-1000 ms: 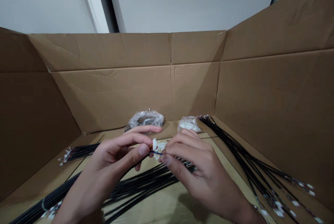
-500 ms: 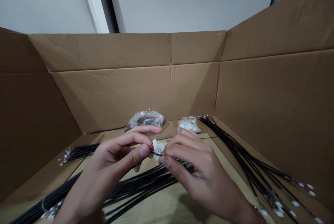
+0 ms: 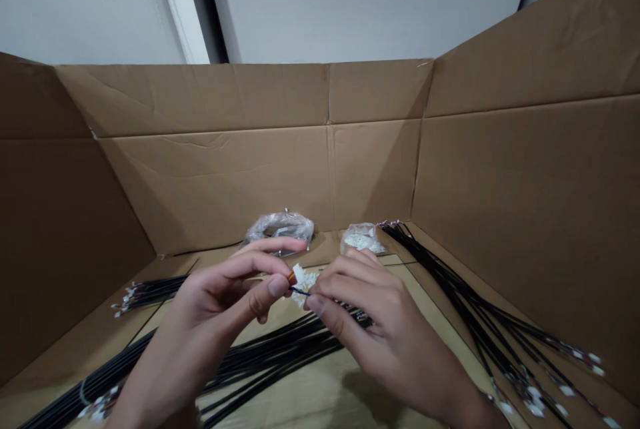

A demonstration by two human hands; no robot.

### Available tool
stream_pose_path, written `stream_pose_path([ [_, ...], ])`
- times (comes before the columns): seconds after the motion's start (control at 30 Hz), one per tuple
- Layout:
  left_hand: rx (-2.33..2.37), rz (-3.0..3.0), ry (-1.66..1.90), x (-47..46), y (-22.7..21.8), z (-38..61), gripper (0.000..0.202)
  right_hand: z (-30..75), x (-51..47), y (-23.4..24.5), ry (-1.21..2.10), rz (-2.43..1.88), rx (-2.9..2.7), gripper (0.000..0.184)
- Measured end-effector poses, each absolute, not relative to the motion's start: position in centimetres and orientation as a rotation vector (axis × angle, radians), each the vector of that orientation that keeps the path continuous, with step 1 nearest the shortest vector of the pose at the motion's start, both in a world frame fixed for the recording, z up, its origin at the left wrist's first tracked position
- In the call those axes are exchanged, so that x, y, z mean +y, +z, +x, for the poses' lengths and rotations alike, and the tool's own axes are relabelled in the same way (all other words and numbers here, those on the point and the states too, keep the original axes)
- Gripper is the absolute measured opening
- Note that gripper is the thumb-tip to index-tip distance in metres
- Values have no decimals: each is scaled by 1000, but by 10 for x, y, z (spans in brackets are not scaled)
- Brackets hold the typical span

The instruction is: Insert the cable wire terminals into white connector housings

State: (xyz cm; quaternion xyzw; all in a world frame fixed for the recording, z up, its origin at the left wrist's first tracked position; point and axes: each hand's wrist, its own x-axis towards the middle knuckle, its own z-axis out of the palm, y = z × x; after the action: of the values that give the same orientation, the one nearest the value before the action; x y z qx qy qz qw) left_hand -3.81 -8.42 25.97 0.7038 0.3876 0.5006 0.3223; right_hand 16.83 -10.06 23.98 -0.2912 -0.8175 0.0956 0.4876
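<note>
My left hand [image 3: 225, 295] pinches a small white connector [image 3: 298, 273] with thin red and orange wires running into it, between thumb and forefinger. My right hand [image 3: 370, 309] is closed in a pinch on a thin blue wire [image 3: 299, 292] that leads toward that connector. Both hands meet above a small pile of white connectors [image 3: 310, 280] on the cardboard floor. A bundle of black cables [image 3: 280, 355] lies under my hands and runs off to the lower left.
Tall cardboard walls [image 3: 525, 202] enclose the work area on three sides. A crumpled clear plastic bag [image 3: 280, 227] and a small bag of white parts [image 3: 361, 238] sit at the back. More black cables with white connectors lie along the right [image 3: 500, 329] and at the left [image 3: 150, 290].
The white connector in my left hand has tilted and shifted slightly; my left forefinger has curled down a little. My right hand has hardly moved.
</note>
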Motion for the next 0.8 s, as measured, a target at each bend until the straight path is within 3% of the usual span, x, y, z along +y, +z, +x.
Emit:
stream_pose_path([
  [0.8,1219,2076,1450,-95,270,-27,25,168,-101,240,283,-880,-2049,24],
])
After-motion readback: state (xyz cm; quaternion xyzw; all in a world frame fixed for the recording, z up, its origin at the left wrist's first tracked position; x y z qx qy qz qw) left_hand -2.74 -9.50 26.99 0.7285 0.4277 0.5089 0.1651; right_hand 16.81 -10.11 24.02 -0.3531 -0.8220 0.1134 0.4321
